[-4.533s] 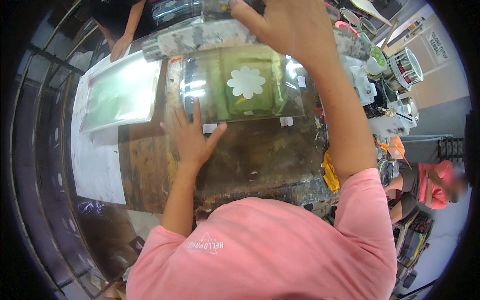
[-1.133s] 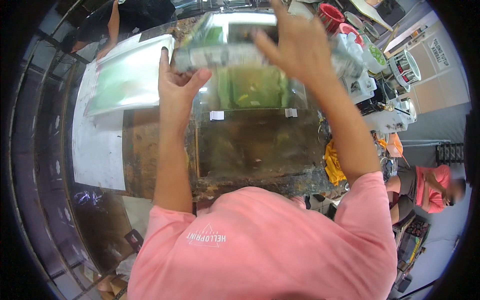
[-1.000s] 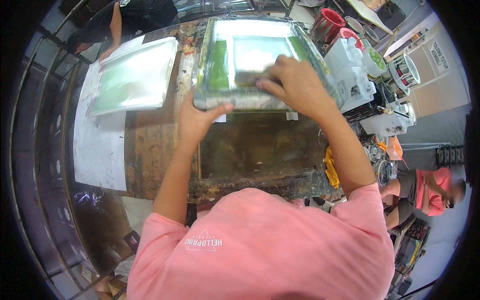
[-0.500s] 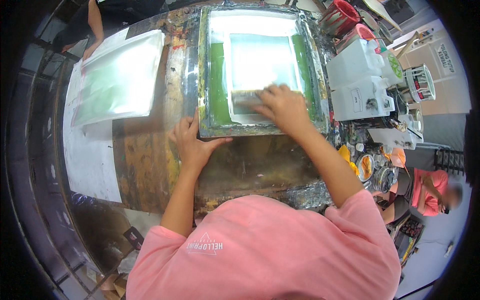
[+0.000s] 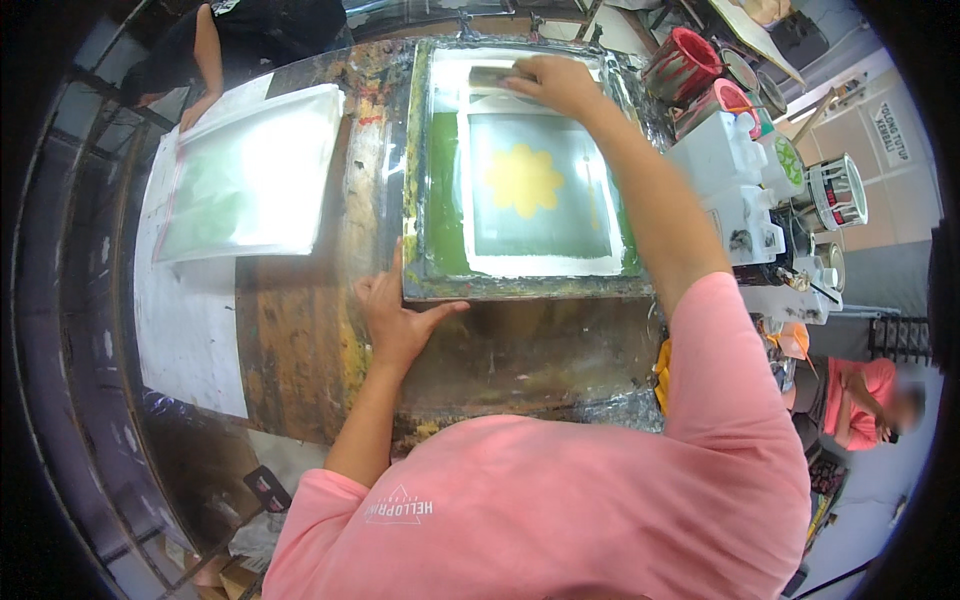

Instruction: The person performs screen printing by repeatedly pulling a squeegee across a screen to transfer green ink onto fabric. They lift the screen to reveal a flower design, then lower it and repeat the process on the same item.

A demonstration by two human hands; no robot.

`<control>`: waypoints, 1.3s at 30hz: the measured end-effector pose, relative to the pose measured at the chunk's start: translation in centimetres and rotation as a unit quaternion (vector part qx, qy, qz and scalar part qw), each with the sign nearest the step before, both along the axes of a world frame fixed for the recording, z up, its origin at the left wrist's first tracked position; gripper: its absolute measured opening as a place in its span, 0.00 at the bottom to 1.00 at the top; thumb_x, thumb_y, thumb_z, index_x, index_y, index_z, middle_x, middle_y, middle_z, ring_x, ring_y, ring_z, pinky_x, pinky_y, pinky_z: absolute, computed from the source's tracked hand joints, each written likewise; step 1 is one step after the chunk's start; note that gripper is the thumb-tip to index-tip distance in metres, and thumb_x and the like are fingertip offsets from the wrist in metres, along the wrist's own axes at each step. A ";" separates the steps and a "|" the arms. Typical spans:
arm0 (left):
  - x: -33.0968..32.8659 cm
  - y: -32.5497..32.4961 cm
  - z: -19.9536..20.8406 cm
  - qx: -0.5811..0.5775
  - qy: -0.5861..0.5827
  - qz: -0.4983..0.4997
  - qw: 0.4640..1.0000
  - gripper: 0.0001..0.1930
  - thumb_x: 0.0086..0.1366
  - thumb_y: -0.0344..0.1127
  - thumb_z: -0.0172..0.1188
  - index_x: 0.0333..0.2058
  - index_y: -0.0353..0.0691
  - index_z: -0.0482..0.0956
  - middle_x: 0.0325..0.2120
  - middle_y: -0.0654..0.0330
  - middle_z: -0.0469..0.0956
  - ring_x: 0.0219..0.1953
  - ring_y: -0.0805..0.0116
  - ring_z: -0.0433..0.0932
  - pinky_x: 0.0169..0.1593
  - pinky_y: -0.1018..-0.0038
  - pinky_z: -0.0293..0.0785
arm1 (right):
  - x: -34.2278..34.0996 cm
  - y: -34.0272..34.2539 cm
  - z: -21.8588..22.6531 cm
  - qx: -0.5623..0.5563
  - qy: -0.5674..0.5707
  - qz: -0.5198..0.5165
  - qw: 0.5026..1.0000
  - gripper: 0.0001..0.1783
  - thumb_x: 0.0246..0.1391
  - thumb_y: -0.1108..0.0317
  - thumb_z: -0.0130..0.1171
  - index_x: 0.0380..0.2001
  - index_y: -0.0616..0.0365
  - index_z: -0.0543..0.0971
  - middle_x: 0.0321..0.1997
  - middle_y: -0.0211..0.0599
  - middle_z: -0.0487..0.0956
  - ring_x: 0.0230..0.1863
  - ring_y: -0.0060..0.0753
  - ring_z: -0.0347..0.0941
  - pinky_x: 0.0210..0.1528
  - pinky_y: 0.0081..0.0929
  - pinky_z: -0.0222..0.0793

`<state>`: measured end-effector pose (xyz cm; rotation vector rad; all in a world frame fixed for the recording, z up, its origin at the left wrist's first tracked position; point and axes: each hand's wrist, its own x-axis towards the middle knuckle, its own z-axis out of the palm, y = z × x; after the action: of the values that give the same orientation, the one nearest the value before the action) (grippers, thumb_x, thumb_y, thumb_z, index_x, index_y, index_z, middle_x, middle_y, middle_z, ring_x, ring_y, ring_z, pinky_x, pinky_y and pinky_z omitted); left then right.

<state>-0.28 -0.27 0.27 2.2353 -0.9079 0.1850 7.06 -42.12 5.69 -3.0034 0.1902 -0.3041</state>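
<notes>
1. Green and white mesh fills a rectangular frame [image 5: 530, 288], which lies flat at the far middle of the worktable [image 5: 290, 320]. The right forearm crosses the frame's right side and hides part of that rim.
2. A yellow flower shape [image 5: 524, 180] shows in the grey central panel. Whether it lies on the mesh or beneath it cannot be determined.
3. The right hand [image 5: 555, 85] is closed around a flat bar [image 5: 489, 76] at the far end of the mesh. The hand covers the bar's right portion; contact between its lower edge and the mesh cannot be confirmed.
4. The left hand [image 5: 393, 315] is at the near left corner of the frame, thumb and forefinger spread wide along the two edges. It grasps nothing; the remaining fingers are partly curled and indistinct.
5. Clear sheets [image 5: 250, 180] are stacked on white paper [image 5: 190, 345] at the left. Glare obscures their surface, and their count is unreadable.
6. A co-worker's hand [image 5: 198, 110] rests by the far left of the stack; the upper picture edge cuts off the body.
7. A red bucket [image 5: 682, 65] and translucent jugs [image 5: 715, 150] stand at the right. The wearer's sleeve partly conceals a yellow cloth [image 5: 662, 375].
</notes>
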 end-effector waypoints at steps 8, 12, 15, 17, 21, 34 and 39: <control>-0.7 0.4 -0.2 0.014 0.041 0.018 0.999 0.59 0.39 0.59 0.84 0.68 0.37 0.71 0.42 0.58 0.85 0.46 0.55 0.70 0.56 0.60 0.64 | -8.2 7.5 -0.7 -0.037 -0.035 0.004 0.999 0.24 0.65 0.39 0.55 0.43 0.48 0.81 0.39 0.39 0.82 0.43 0.47 0.82 0.38 0.48 0.80; -0.7 0.5 -0.3 0.006 0.036 0.023 0.999 0.58 0.40 0.59 0.83 0.68 0.37 0.71 0.41 0.57 0.84 0.46 0.54 0.70 0.55 0.60 0.65 | -15.8 14.0 1.0 -0.020 0.000 0.012 1.000 0.23 0.64 0.41 0.57 0.42 0.51 0.79 0.39 0.40 0.80 0.41 0.47 0.82 0.36 0.47 0.81; -0.5 0.4 -0.4 -0.006 0.002 0.018 1.000 0.57 0.44 0.64 0.80 0.67 0.35 0.72 0.35 0.57 0.79 0.40 0.57 0.69 0.52 0.62 0.65 | -19.6 17.4 3.1 -0.002 0.030 -0.007 1.000 0.24 0.63 0.44 0.60 0.43 0.56 0.76 0.39 0.42 0.80 0.41 0.47 0.82 0.36 0.46 0.80; -0.6 0.2 0.1 -0.030 0.013 0.013 0.999 0.55 0.47 0.64 0.79 0.67 0.33 0.71 0.35 0.56 0.78 0.39 0.59 0.70 0.51 0.62 0.65 | -20.9 18.2 4.3 0.008 0.001 -0.007 1.000 0.24 0.63 0.45 0.61 0.44 0.57 0.76 0.40 0.43 0.79 0.41 0.48 0.81 0.36 0.45 0.80; -0.8 -2.1 3.2 -0.242 0.186 -0.013 0.952 0.51 0.55 0.56 0.79 0.67 0.27 0.68 0.46 0.51 0.81 0.49 0.60 0.72 0.55 0.61 0.68 | -21.0 17.5 7.8 0.017 -0.075 0.035 0.996 0.22 0.62 0.49 0.62 0.45 0.58 0.77 0.40 0.43 0.79 0.41 0.48 0.78 0.45 0.47 0.75; -1.3 -2.5 6.2 0.298 -0.023 0.046 0.953 0.57 0.66 0.74 0.54 0.75 0.28 0.51 0.75 0.34 0.50 0.79 0.40 0.46 0.74 0.32 0.29 | -13.7 13.8 20.2 -0.076 -0.282 -0.025 0.956 0.25 0.57 0.46 0.55 0.25 0.60 0.82 0.26 0.49 0.82 0.33 0.53 0.79 0.43 0.48 0.67; -2.8 -1.8 1.7 0.303 -0.034 0.034 0.952 0.55 0.66 0.77 0.49 0.75 0.33 0.55 0.75 0.40 0.54 0.79 0.45 0.46 0.72 0.29 0.27 | -12.3 13.2 22.8 -0.056 -0.270 -0.041 0.960 0.26 0.56 0.49 0.55 0.21 0.63 0.81 0.23 0.53 0.81 0.30 0.55 0.79 0.40 0.50 0.70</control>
<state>-3.10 -2.12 2.00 2.8435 -1.0250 0.0102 -5.21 -28.94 28.51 -2.8827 0.2468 -1.1524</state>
